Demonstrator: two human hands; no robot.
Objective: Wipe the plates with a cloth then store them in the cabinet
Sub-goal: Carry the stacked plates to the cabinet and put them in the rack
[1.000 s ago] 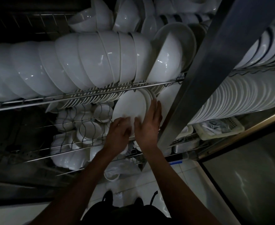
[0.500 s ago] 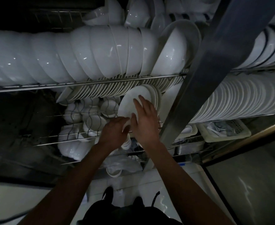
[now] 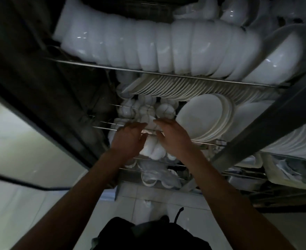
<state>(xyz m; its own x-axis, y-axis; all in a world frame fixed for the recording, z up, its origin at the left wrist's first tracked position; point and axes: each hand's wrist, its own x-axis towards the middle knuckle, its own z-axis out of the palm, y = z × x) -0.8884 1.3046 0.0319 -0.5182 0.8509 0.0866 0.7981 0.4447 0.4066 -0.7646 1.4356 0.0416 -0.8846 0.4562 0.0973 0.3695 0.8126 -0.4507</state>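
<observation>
A: Plates point(image 3: 200, 118): location and orientation?

B: Leaning stack on edge in the middle wire rack point(image 3: 209, 142) of the cabinet point(image 3: 267, 123), just right of both hands. Faces point up and to the left, toward the camera; the stacking axis runs down and to the right, into the cabinet. Rims sit against the front rail of the rack

A: Handling properties?

B: Judged as glazed ceramic: rigid, brittle, smooth, likely slippery if damp. One plate looks moderately light; the stack is judged heavy. Chipping is a risk where rims meet the wire or each other

A: Recommended hold?

B: Take one plate by opposite points on its rim, thumb on the face, fingers behind. Do not pull on the front plate alone if the others lean on it

A: Hand state?

B: Left hand point(image 3: 128, 139) and right hand point(image 3: 173, 138) hover over the small cups point(image 3: 154, 150) beside the stack. Fingers are relaxed and slightly bent; neither grips anything. The right hand is near the stack's lower left rim, apparently not touching. Blur limits certainty

A: Cloth?

B: Not identifiable in this view

A: Other contents?

B: Bowls point(image 3: 166, 47) fill the shelf above; a row of plates on edge point(image 3: 184, 87) stands behind
</observation>
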